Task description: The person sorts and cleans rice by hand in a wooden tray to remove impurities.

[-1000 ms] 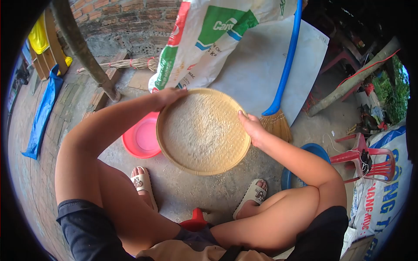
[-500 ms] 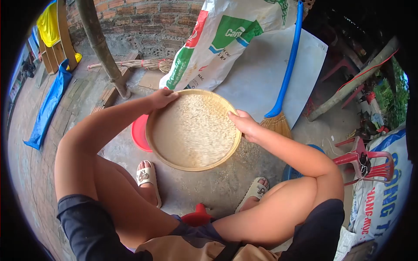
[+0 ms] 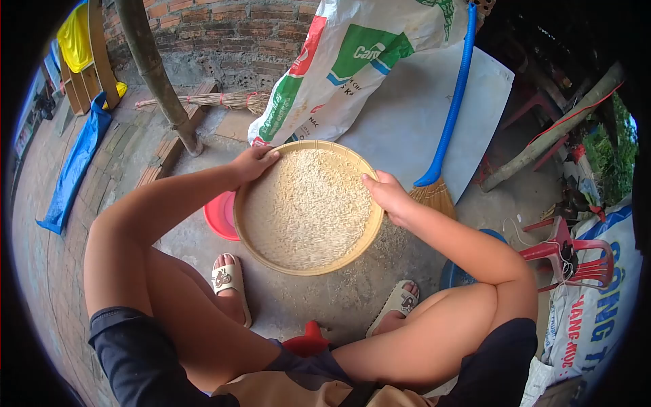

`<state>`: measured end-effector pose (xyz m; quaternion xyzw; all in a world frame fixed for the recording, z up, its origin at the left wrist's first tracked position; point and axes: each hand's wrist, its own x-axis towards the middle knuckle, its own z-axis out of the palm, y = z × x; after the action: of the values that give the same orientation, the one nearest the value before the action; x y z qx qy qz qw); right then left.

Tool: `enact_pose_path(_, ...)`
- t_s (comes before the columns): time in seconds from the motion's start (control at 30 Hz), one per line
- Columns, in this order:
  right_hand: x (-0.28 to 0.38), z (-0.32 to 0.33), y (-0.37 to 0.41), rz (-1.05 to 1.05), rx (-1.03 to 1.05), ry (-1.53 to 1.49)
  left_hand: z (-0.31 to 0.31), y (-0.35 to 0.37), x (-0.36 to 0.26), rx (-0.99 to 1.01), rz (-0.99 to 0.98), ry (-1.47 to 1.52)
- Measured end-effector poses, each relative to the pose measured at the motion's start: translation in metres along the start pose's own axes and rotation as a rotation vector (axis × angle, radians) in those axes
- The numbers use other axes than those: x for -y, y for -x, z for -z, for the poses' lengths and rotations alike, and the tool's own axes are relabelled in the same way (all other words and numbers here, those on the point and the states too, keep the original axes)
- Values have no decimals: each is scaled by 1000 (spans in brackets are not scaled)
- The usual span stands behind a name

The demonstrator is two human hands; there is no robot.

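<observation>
A round woven winnowing basket [image 3: 306,144] is held up between my two hands, above the concrete floor. My left hand [image 3: 255,165] grips its upper left rim, thumb over the edge. On the opposite side, my right hand [image 3: 389,194] is closed on the right rim, also with the thumb on top. Pale grain [image 3: 315,203] covers much of the basket's inside; it is slightly blurred toward the lower edge. The fingers under the rim are hidden on both hands. Partly behind the basket's left side sits a pink-red basin [image 3: 220,216].
Scattered grain lies on the floor below the basket. A large printed sack [image 3: 339,74] stands ahead, beside a broom [image 3: 437,193] with a blue handle. To the right are a blue basin [image 3: 453,273], a red plastic chair [image 3: 563,254] and another sack [image 3: 603,298]. A bamboo pole [image 3: 154,74] rises at left.
The basket has shifted slightly right and down in view, both hands moving with it. The grain, strongly blurred before, now looks sharper and spreads farther across the basket.
</observation>
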<state>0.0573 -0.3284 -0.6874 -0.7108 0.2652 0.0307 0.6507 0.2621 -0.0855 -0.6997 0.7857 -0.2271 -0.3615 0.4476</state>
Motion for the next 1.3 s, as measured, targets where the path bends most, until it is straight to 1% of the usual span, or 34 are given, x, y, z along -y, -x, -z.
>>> enact_pose_path(0.03, 1, 1, -2, -39, 5, -23, -7, 3, -1, -41, -24, -62)
enact_pose_path(0.07, -1, 8, -3, -27, -30, -15, -11, 5, -3, -82, -50, -122)
enact_pose_path(0.1, -11, 17, -8, -32, -29, -20, -17, -1, 0, -68, 4, -85)
enact_pose_path(0.13, -23, 27, -14, 116, -158, 178, -23, -5, 6, -74, 4, -22)
enact_pose_path(0.17, -21, 29, -12, 267, -287, 380, -30, -5, 4, -80, 1, 45)
enact_pose_path(0.2, -19, 32, -8, 412, -357, 522, -32, -3, 3, -76, -2, 52)
enact_pose_path(0.23, -15, 35, -5, 410, -360, 530, -35, -1, 1, -122, 9, 38)
enact_pose_path(0.27, -8, 36, -2, 647, -303, 733, -37, 2, -1, -168, 19, 24)
enact_pose_path(0.3, 2, 35, 3, 886, -236, 936, -39, 5, -3, -165, 14, 32)
enact_pose_path(0.33, 10, 28, 7, 842, -111, 902, -43, 9, -5, -190, 50, 40)
enact_pose_path(0.37, 10, 20, 8, 839, -109, 910, -47, 11, -5, -214, 88, 47)
enact_pose_path(0.4, 7, 12, 11, 894, -60, 1022, -52, 10, -2, -212, 86, 52)
enact_pose_path(0.43, 4, 5, 14, 950, -11, 1132, -58, 8, 2, -253, 93, 52)
enact_pose_path(0.47, 5, 0, 19, 950, -12, 1133, -64, 7, 4, -293, 100, 49)
enact_pose_path(0.53, 11, -9, 28, 916, 220, 1003, -71, 5, 7, -303, 73, 49)
enact_pose_path(0.57, 13, -10, 28, 917, 219, 1003, -74, 6, 4, -311, 49, 51)
enact_pose_path(0.63, 17, -11, 26, 901, 374, 1015, -72, 9, 0, -306, 45, 29)
enact_pose_path(0.67, 16, -11, 25, 905, 375, 1017, -70, 9, 0, -299, 54, 65)
enact_pose_path(0.73, 14, -11, 23, 925, 330, 944, -68, 9, 1, -294, 63, 107)
enact_pose_path(0.77, 16, -11, 23, 926, 332, 949, -65, 7, 6, -339, 99, 123)
enact_pose_path(0.8, 19, -10, 21, 916, 242, 837, -62, 5, 12, -383, 139, 138)
enact_pose_path(0.83, 21, -11, 20, 901, 154, 723, -58, 2, 17, -384, 141, 141)
enact_pose_path(0.87, 26, -9, 18, 898, 159, 722, -52, -4, 24, -438, 126, 150)
enact_pose_path(0.93, 38, -2, 9, 827, -80, 521, -38, -7, 29, -504, 89, 165)
enact_pose_path(0.97, 38, 3, 2, 761, -146, 460, -28, -15, 38, -524, 62, 172)
enact_pose_path(1.0, 36, 9, -8, 693, -210, 402, -20, -11, 33, -543, 25, 187)
enact_pose_path(1.03, 29, 18, -24, 608, -195, 281, -12, -7, 27, -599, 62, 110)
enact_pose_path(1.07, 22, 27, -36, 535, -221, 261, 1, -18, 40, -651, 47, 63)
enact_pose_path(1.1, 17, 35, -46, 463, -247, 244, 9, -15, 38, -701, 54, 41)
enact_pose_path(1.13, 12, 41, -56, 457, -238, 257, 19, -19, 45, -744, 66, -8)
enact_pose_path(1.17, 9, 44, -65, 468, -306, 248, 29, -24, 54, -789, 80, -57)
enact_pose_path(1.2, 9, 45, -72, 479, -373, 236, 34, -23, 56, -792, 90, -46)
enact_pose_path(1.23, 11, 45, -79, 475, -362, 244, 42, -21, 58, -813, 100, -65)
enact_pose_path(1.3, 14, 41, -91, 538, -311, 224, 51, -14, 64, -837, 124, -85)
